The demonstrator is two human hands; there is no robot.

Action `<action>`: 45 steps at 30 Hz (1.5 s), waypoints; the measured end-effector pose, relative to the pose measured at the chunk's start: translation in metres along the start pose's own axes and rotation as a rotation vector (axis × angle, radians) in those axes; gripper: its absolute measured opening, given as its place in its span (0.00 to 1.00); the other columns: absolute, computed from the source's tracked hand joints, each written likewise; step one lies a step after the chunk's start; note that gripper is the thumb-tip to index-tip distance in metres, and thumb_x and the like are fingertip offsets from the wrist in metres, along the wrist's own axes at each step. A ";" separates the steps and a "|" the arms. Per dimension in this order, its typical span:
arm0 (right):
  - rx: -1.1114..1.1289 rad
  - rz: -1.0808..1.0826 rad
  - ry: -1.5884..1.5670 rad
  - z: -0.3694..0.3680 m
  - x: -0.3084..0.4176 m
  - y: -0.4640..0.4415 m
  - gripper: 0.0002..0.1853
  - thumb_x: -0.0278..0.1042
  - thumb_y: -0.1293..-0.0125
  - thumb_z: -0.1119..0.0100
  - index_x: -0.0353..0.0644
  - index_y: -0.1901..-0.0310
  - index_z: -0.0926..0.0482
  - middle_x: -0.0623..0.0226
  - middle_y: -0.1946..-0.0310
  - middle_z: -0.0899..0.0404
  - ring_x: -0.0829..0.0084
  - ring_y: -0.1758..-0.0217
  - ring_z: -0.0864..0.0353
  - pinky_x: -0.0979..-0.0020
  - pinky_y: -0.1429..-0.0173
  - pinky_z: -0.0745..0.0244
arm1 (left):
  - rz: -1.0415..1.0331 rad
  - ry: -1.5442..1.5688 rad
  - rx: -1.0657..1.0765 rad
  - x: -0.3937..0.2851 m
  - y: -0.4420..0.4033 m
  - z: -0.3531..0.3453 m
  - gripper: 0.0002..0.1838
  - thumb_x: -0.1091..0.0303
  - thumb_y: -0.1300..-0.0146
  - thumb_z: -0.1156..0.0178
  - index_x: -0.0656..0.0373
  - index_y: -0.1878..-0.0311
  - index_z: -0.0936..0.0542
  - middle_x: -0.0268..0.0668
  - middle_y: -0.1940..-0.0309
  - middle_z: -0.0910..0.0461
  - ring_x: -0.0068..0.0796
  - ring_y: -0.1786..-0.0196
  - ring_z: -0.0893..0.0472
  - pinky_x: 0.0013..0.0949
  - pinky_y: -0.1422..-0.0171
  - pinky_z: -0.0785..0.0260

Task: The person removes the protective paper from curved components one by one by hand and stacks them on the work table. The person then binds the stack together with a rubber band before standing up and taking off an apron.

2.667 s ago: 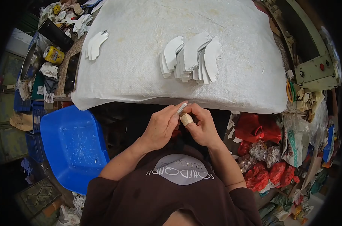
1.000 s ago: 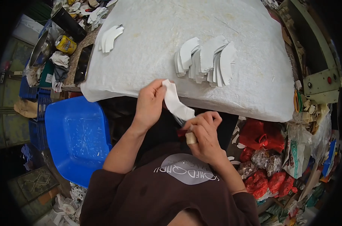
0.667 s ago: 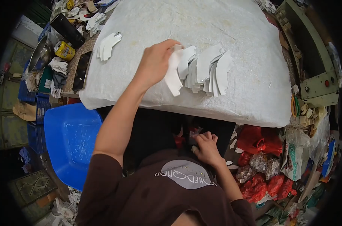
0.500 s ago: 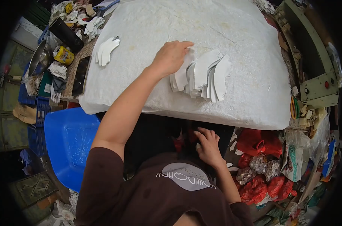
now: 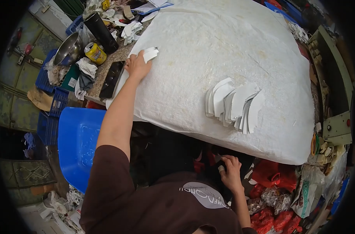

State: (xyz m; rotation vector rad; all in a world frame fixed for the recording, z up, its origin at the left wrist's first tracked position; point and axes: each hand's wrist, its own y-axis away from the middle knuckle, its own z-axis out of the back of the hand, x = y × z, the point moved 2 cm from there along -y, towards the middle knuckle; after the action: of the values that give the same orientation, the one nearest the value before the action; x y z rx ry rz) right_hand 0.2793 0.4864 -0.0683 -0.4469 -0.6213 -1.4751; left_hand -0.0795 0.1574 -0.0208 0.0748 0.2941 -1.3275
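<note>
White curved pieces [image 5: 234,105], and they lie in two groups on the tabletop [image 5: 185,70], a small stack [image 5: 150,54] up at the left edge and a larger pile toward the right.

Far left now, blue crates [image 5: 57,102] stand behind a blue tub [image 5: 71,132], which sits low beside the tabletop with pale flecks inside. Above them, a steel bowl [image 5: 68,48] leans by a yellow can [image 5: 95,53], and a tall black cylinder [image 5: 100,32] tilts just beyond the can. Next along, a dark phone [image 5: 112,80] lies flat, just beside the white cover.

And here's the left hand [image 5: 138,66], right at the small stack! Arm stretched out, fingers bent over the near end, the far end showing past the knuckles; whether it grips or only touches, I cannot tell.

Across to the pile: three fanned bunches, overlapping side by side, curved edges layered, well apart from that left hand. Below the tabletop edge, the right hand [image 5: 230,171] is over the dark lap, fingers loosely bent, a beige wrap on the thumb; what it holds, if anything, I cannot tell.

Over on the right, red bags [image 5: 273,173] crowd the floor area, rubber bands [image 5: 315,144] hang by the table's corner, and a pale green machine [image 5: 337,128] shows a red button.
</note>
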 end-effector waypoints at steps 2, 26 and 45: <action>0.014 0.009 0.006 -0.003 0.005 -0.001 0.22 0.23 0.52 0.41 0.39 0.51 0.26 0.61 0.50 0.29 0.59 0.46 0.33 0.60 0.41 0.43 | -0.070 0.035 -0.015 -0.005 0.012 0.004 0.31 0.64 0.46 0.40 0.52 0.37 0.34 0.47 0.46 0.33 0.45 0.38 0.37 0.50 0.36 0.45; -0.128 0.248 -0.335 0.030 0.054 -0.028 0.17 0.19 0.47 0.43 0.37 0.53 0.27 0.61 0.61 0.23 0.63 0.59 0.23 0.68 0.54 0.30 | -0.152 1.236 0.561 -0.069 0.224 0.049 0.22 0.68 0.52 0.28 0.63 0.55 0.25 0.32 0.75 0.21 0.25 0.74 0.23 0.26 0.69 0.30; -0.330 0.178 -0.501 0.038 0.085 -0.026 0.10 0.19 0.41 0.46 0.35 0.57 0.26 0.61 0.70 0.29 0.69 0.78 0.27 0.72 0.73 0.33 | -0.734 0.999 0.529 -0.093 0.310 0.031 0.22 0.82 0.40 0.54 0.68 0.41 0.40 0.54 0.55 0.32 0.53 0.54 0.27 0.40 0.49 0.33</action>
State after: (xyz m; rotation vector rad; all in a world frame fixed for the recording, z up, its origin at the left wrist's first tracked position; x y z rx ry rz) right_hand 0.2485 0.4433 0.0121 -1.1230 -0.7070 -1.3010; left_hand 0.2050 0.3148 -0.0024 1.1912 0.8568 -1.9924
